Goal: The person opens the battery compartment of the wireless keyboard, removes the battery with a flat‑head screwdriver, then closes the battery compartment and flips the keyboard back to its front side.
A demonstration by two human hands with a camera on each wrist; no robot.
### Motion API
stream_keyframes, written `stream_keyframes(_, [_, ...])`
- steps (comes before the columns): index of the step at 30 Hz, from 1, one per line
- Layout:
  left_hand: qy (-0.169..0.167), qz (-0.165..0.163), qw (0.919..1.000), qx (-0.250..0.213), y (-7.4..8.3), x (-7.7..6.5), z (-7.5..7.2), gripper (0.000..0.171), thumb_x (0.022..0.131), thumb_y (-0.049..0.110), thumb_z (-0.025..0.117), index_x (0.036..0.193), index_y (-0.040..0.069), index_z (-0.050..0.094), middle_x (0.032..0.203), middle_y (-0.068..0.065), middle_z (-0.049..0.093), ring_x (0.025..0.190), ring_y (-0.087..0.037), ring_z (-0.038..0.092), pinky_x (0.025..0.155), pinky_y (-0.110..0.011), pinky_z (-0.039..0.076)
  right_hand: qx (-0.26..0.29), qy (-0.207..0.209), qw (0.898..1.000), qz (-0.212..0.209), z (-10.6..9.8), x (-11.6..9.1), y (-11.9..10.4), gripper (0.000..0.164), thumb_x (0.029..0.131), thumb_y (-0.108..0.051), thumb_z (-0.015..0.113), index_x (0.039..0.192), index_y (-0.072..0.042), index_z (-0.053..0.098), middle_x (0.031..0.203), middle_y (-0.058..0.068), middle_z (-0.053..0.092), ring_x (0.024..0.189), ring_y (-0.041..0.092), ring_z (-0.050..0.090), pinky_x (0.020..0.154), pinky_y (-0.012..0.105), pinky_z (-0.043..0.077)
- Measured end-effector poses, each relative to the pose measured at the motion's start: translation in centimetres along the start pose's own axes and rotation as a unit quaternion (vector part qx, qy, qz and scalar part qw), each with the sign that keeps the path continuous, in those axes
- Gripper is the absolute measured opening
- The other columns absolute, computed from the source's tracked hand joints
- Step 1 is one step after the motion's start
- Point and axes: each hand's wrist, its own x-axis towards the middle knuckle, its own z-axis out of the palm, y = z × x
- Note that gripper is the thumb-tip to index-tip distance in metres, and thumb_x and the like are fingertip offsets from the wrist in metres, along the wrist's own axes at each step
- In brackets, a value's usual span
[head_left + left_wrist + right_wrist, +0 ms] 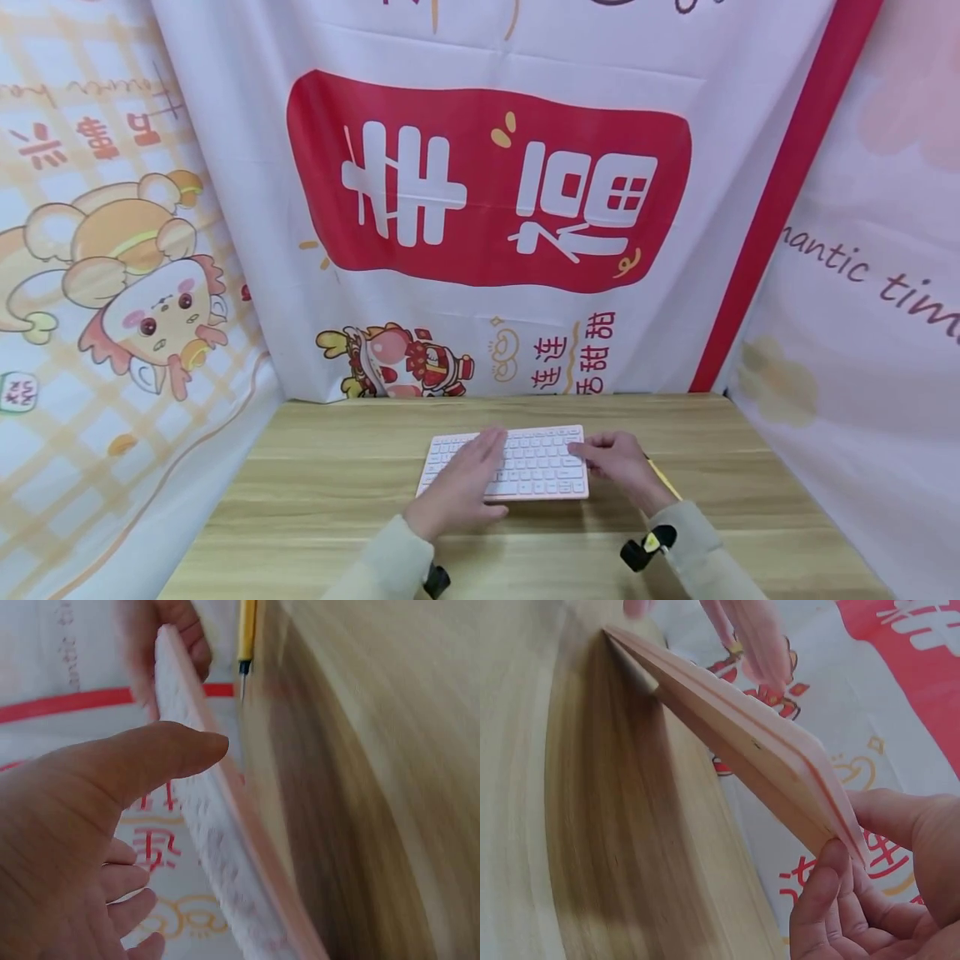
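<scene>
The marks on the keys [547, 464] of the white keyboard [542, 457] are too small to read, and the left hand [460, 486] covers some keys. In the head view, some fingers of the right hand [618, 465] hide under the keyboard. The yellow tool [664, 479] is partly hidden behind that hand; in the left wrist view the top edge cuts it off. There the keys look blurry, and the keyboard runs off the bottom. In the right wrist view the left hand is cut off and blurry.

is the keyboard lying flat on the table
No, the right hand holds one end of the keyboard up off the table, its underside showing.
</scene>
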Motion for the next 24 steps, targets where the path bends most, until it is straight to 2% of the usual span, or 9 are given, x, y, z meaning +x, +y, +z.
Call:
stream_keyframes(4, [0.006, 0.028, 0.9979, 0.057, 1.9, 1.5, 1.3, 0.113, 0.088, 0.046, 0.082, 0.168, 0.002, 0.015, 0.178, -0.012, 0.011, 0.165, -0.029, 0.02, 0.134, -0.046, 0.023, -0.01, 0.007, 1.0, -0.001, 0.1, -0.5, -0.1, 0.039, 0.09, -0.04, 0.085, 0.103, -0.004, 0.077, 0.09, 0.004, 0.073, 0.081, 0.016, 0.063, 0.072, 0.034, 0.059])
stream_keyframes(10, [0.014, 0.033, 0.9946, 0.097, 3.3, 3.2, 3.1, 0.115, 0.085, 0.045, 0.083, 0.168, 0.003, 0.014, 0.178, -0.012, 0.012, 0.165, -0.026, 0.018, 0.134, -0.045, 0.025, -0.024, 0.016, 1.0, 0.008, 0.1, -1.3, 0.0, 0.037, 0.093, -0.04, 0.082, 0.106, -0.006, 0.077, 0.095, 0.006, 0.074, 0.083, 0.017, 0.063, 0.073, 0.033, 0.058])
stream_keyframes(15, [0.026, 0.037, 0.9944, 0.096, 3.5, 3.2, 4.4, 0.114, 0.084, 0.039, 0.084, 0.168, 0.003, 0.015, 0.178, -0.013, 0.013, 0.165, -0.029, 0.022, 0.132, -0.048, 0.029, -0.022, 0.02, 1.0, 0.004, 0.3, -1.9, 0.2, 0.039, 0.094, -0.04, 0.081, 0.108, -0.004, 0.076, 0.097, 0.006, 0.075, 0.083, 0.017, 0.064, 0.073, 0.032, 0.059])
stream_keyframes(19, [0.05, 0.043, 0.9915, 0.112, 3.6, 3.0, 5.3, 0.112, 0.083, 0.033, 0.085, 0.167, 0.001, 0.019, 0.177, -0.014, 0.017, 0.163, -0.03, 0.027, 0.129, -0.05, 0.035, -0.012, 0.022, 1.0, -0.003, 0.3, -2.3, 0.2, 0.04, 0.093, -0.038, 0.081, 0.109, -0.002, 0.077, 0.097, 0.007, 0.077, 0.083, 0.015, 0.067, 0.075, 0.034, 0.063])
stream_keyframes(24, [0.086, 0.043, 0.9875, 0.125, 3.6, 3.3, 5.7, 0.095, 0.088, 0.01, 0.077, 0.166, -0.001, 0.023, 0.175, -0.018, 0.023, 0.161, -0.031, 0.03, 0.127, -0.05, 0.038, -0.01, 0.008, 1.0, -0.002, 0.0, -2.5, -0.9, 0.049, 0.095, -0.044, 0.078, 0.119, -0.002, 0.075, 0.111, 0.01, 0.076, 0.09, 0.015, 0.07, 0.081, 0.035, 0.066])
